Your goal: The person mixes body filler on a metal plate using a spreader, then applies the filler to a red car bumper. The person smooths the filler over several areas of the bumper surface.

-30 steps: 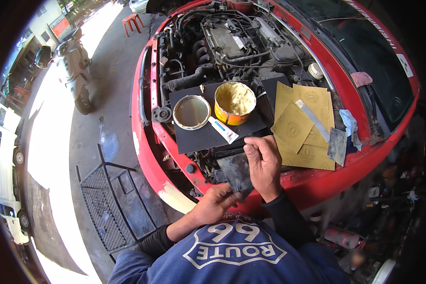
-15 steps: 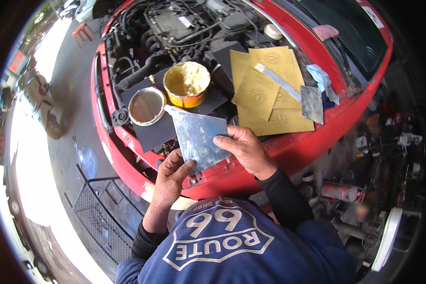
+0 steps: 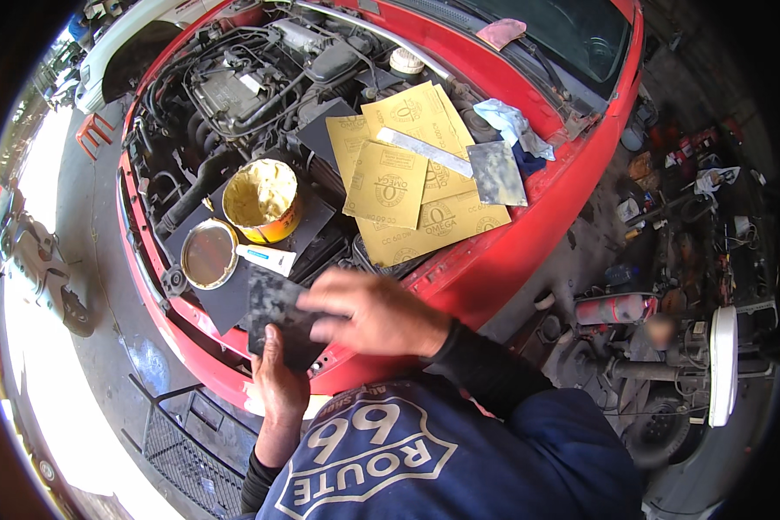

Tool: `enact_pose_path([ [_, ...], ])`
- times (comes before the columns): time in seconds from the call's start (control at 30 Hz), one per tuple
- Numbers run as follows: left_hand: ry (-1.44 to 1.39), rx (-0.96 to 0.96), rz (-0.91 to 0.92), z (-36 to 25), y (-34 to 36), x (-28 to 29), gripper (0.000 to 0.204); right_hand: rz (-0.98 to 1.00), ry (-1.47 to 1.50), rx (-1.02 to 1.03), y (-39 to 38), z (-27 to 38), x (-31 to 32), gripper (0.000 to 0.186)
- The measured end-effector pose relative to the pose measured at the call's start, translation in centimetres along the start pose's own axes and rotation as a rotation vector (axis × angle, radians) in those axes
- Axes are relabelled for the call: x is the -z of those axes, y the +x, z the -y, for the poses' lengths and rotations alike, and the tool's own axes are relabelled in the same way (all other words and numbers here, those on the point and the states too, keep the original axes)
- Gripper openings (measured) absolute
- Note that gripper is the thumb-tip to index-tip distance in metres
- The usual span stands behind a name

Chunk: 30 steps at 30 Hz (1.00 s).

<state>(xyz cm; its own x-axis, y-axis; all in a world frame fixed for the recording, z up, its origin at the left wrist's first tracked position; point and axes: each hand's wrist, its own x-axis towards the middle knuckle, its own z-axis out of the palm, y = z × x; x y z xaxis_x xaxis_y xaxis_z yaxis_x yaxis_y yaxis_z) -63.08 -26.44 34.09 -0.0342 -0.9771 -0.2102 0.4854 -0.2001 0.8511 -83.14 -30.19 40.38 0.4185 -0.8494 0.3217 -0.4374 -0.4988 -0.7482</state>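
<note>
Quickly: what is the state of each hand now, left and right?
Left hand: closed on the dark flat plate, holding it from below.
Right hand: fingers spread open, resting on the plate's right edge.

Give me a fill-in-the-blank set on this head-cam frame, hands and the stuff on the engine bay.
1. The left hand holds a dark flat ____ from below.
2. The open can of yellowish paste stands on a dark board laid over the engine bay of the ____ car.
3. The loose round lid lies to the ____ of the small tube in the picture.
4. A metal scraper rests on the yellow ____ sheets.

Missing words: plate; red; left; sandpaper
</note>
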Motion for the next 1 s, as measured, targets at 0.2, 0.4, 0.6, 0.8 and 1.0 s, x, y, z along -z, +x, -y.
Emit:
enact_pose_path([
  [0.2,-0.248,-0.050,-0.106,-1.4,-0.1,3.7,0.037,-0.476,-0.682,-0.304,-1.9,-5.1,13.9,0.032],
  [0.4,-0.315,-0.123,-0.266,-2.3,0.8,7.6,0.038,-0.454,-0.997,-0.713,-5.2,-6.3,18.8,0.054],
  [0.6,-0.134,0.003,-0.092,-2.5,1.1,3.0,0.033,-0.324,-0.938,-0.773,-4.5,-8.9,16.7,0.078],
  [0.8,0.094,-0.180,0.170,-0.4,2.9,-4.3,0.075,-0.325,-1.085,-0.882,-4.2,-7.9,16.7,0.036],
  [1.0,0.158,0.138,0.252,-0.1,3.6,-6.5,0.040,-0.804,-1.027,-0.327,-5.7,-2.7,16.8,0.019],
])
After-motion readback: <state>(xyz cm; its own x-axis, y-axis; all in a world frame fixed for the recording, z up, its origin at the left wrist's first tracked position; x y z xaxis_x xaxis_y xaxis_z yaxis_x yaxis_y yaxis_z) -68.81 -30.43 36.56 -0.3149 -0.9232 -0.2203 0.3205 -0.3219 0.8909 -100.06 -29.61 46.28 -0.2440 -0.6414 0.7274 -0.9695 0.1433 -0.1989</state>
